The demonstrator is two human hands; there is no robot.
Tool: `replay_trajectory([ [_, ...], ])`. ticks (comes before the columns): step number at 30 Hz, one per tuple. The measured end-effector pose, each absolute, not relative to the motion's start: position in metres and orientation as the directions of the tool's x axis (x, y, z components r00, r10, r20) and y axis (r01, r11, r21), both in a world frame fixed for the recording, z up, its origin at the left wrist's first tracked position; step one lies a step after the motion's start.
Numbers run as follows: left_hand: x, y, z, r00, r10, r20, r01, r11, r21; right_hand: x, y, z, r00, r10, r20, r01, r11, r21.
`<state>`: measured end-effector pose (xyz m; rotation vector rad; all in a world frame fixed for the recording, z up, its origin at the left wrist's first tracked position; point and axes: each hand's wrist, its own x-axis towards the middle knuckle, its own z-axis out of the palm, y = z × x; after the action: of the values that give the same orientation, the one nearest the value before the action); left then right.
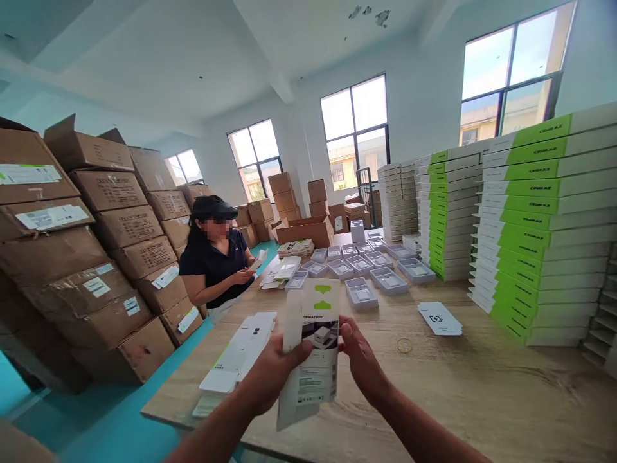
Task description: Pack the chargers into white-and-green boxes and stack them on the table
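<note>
Up in front of me is a white and green packaging box (318, 366), looking flattish, with a picture, small print and a hanger-hole flap at its top. My left hand (277, 370) grips it from the left, thumb lying across the printed face. At the right edge, my right hand (359, 357) has its fingers curled against the box; part of them is hidden behind it. Left of the box lies a pile of flat white cartons (241, 350) on the table. A small stack of white leaflets (439, 318) and a yellowish rubber band (404, 346) lie to the right.
Several open white trays (361, 292) spread over the wooden table (482, 392). Tall stacks of green and white boxes (535, 225) line the right side. Across the left corner a person (216, 257) handles paper. Brown cartons (128, 222) are piled on the left.
</note>
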<state>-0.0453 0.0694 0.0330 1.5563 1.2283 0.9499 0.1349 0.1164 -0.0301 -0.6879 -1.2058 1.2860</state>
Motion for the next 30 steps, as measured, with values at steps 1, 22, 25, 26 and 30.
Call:
replay_trajectory([
  [1, -0.035, 0.071, 0.027, 0.184, 0.983, 0.004, 0.121, -0.027, 0.992, 0.133, 0.115, -0.032, -0.062, 0.949, 0.309, -0.228, 0.288, -0.930],
  [22, -0.011, 0.125, -0.014, 0.000, 0.999, 0.036, -0.388, -0.033, 0.921, 0.135, 0.138, -0.054, -0.320, 0.938, 0.134, -0.446, -0.024, -0.895],
  [25, -0.030, 0.122, 0.004, 0.134, 0.989, 0.065, -0.316, -0.020, 0.948, 0.131, 0.137, -0.059, -0.424, 0.899, 0.111, -0.452, -0.104, -0.886],
  [26, -0.034, 0.120, 0.009, 0.178, 0.981, 0.073, -0.291, -0.019, 0.957, 0.132, 0.136, -0.059, -0.458, 0.884, 0.095, -0.425, -0.124, -0.897],
  [30, -0.043, 0.112, 0.028, 0.297, 0.945, 0.137, -0.053, -0.127, 0.990, 0.144, 0.135, -0.047, -0.468, 0.879, 0.089, -0.353, -0.094, -0.931],
])
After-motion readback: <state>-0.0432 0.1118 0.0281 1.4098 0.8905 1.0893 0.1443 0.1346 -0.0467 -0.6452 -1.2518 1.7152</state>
